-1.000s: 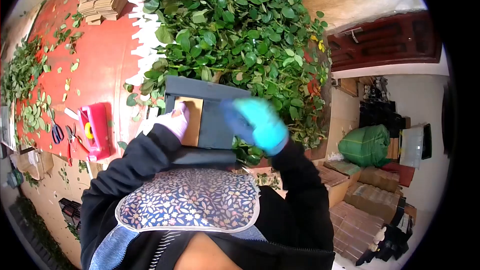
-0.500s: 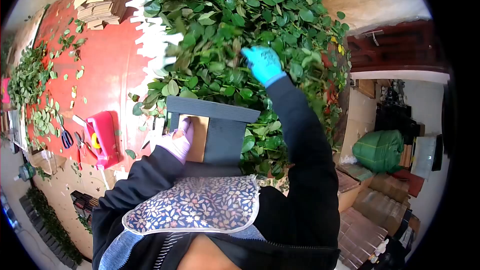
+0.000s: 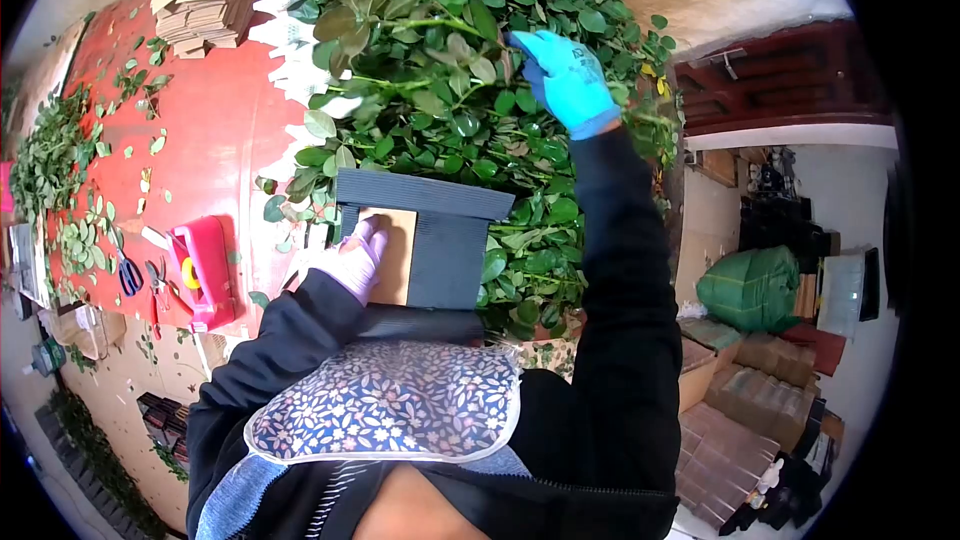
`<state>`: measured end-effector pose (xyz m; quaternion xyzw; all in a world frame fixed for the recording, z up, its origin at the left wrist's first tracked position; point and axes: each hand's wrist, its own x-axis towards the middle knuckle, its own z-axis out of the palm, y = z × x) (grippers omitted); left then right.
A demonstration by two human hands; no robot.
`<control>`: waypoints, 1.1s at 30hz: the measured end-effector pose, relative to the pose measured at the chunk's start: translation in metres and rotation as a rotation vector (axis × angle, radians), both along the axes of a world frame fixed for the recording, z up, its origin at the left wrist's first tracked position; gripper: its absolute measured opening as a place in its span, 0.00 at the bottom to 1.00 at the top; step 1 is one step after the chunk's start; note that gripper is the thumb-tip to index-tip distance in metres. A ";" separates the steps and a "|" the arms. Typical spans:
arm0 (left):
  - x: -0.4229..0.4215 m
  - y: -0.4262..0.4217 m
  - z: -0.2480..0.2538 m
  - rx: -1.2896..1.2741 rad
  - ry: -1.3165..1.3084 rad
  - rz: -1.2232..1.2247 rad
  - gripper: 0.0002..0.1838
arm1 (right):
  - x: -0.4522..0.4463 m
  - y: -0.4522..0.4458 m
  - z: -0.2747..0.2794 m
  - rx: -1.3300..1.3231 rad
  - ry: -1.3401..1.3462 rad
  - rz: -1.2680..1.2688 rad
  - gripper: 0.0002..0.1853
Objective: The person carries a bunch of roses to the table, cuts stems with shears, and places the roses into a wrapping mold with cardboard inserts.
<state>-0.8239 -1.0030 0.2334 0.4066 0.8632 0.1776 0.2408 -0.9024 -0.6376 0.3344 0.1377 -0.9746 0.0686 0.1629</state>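
Observation:
My right hand [image 3: 572, 80], in a bright blue glove, is closed on a leafy stem [image 3: 440, 24] and holds it over the leaf pile. The stem points left, its leaves spread at the far end. Under it lies a large heap of green leafy stems [image 3: 530, 155]. My left hand [image 3: 352, 262], in a pale lilac glove, lies on a brown cardboard piece [image 3: 398, 265] with its fingers stretched along the left side. That cardboard rests on a black ribbed sheet [image 3: 445, 265], whose folded upper flap [image 3: 430, 192] runs across the top.
On the red table [image 3: 215, 130] are a pink tape dispenser [image 3: 205, 275], scissors [image 3: 129, 275], pliers [image 3: 157, 285] and scattered leaves. Stacked cardboard pieces [image 3: 205, 5] stand at the back left. White jagged-edged material [image 3: 290, 70] borders the heap. Boxes [image 3: 765, 400] and a green bundle [image 3: 750, 288] sit at right.
My right hand has moved up and to the right, and a leafy stem now shows raised in it. My left hand has stayed at the cardboard, shifting slightly.

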 end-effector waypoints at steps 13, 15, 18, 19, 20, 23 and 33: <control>0.003 0.001 0.027 -0.096 0.028 -0.061 0.35 | 0.048 -0.044 -0.039 -0.318 -0.666 0.137 0.16; 0.002 0.002 0.027 -0.068 -0.077 -0.001 0.34 | 0.046 -0.033 -0.085 -0.339 -0.655 0.189 0.17; 0.011 -0.002 0.026 -0.130 -0.193 0.114 0.34 | 0.020 -0.017 -0.111 -0.095 -0.731 0.083 0.14; 0.014 -0.005 0.027 -0.077 -0.128 0.098 0.34 | 0.007 -0.004 -0.116 -0.098 -0.672 0.056 0.12; 0.016 -0.007 0.029 -0.023 -0.063 0.080 0.34 | -0.007 0.009 -0.121 -0.100 -0.615 0.028 0.11; 0.013 -0.005 0.041 0.006 -0.117 0.014 0.34 | -0.038 0.025 -0.116 -0.257 -0.651 -0.198 0.11; 0.024 -0.018 0.017 -0.006 -0.041 -0.032 0.35 | 0.034 -0.020 -0.059 -0.187 -0.582 0.086 0.17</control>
